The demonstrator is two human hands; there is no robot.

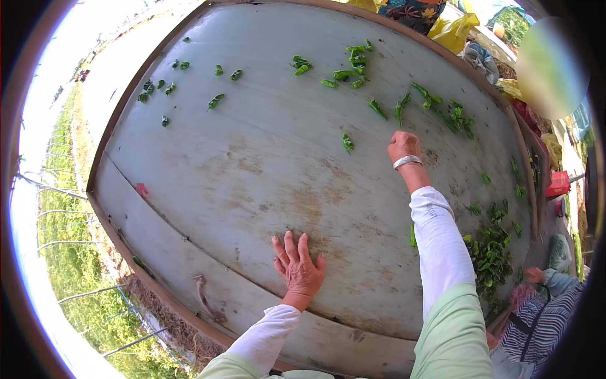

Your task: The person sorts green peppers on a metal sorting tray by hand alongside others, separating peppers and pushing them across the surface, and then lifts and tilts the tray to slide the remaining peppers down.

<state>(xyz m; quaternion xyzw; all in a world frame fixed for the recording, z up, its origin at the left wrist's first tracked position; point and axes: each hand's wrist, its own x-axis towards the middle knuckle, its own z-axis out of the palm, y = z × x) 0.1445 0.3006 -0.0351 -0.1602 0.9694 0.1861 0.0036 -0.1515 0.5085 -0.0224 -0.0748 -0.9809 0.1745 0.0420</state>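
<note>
On the grey, stained tabletop [208, 164], my left hand [298, 266] lies flat with its fingers spread, holding nothing. Farther forward and to the right, my right hand [404, 146] has its fingers curled in; whatever it may hold is hidden. A silver bracelet [407, 162] circles that wrist. Just beyond the right hand lie green peppers [399, 115], and a single pepper [348, 143] rests to its left. More peppers [358, 63] form a loose group near the far edge. Right of my right sleeve is a larger pile of green peppers [491, 256].
Small scattered peppers [216, 101] dot the far left of the table. A raised wooden rim [120, 101] borders it. At the lower right is another person in a striped top [543, 322], a hand near the edge. Yellow bags [453, 31] and a red box [558, 184] stand beyond.
</note>
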